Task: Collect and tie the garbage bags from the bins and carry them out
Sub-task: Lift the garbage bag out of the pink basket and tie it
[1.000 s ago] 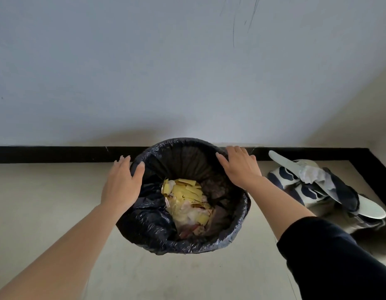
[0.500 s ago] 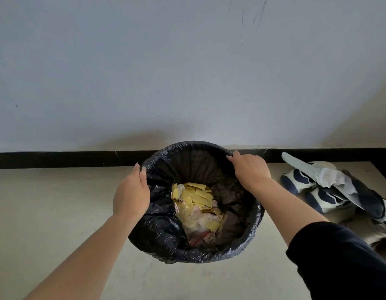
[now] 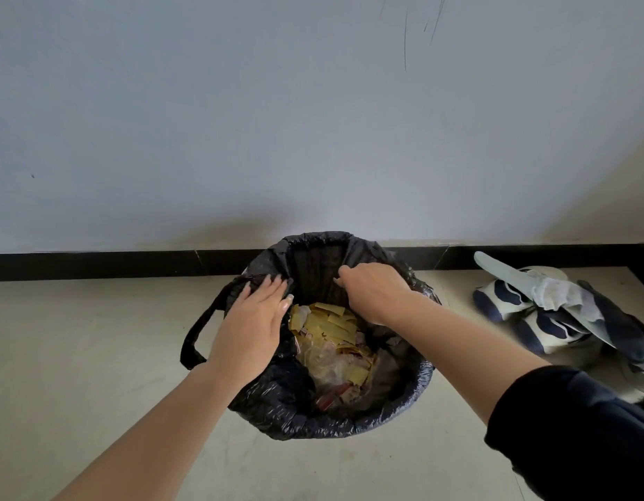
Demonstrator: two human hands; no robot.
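Note:
A round bin lined with a black garbage bag [image 3: 277,403] stands on the floor against the wall. Yellow paper scraps and other rubbish [image 3: 331,338] fill it. My left hand [image 3: 251,327] lies on the bag's bunched left edge, fingers fairly straight. One bag handle loop [image 3: 194,338] hangs free outside the bin, left of that hand. My right hand [image 3: 374,291] has its fingers curled over the bag's far right edge and grips it.
A black skirting strip [image 3: 96,263] runs along the foot of the grey wall behind the bin. A heap of blue-and-white shoes with insoles and a cloth [image 3: 551,309] lies on the floor to the right. Pale floor [image 3: 78,356] surrounds the bin.
Both hands moved inward from the bin's rim. The bag's left edge came off the rim and bunched up, and a handle loop now hangs out on the left.

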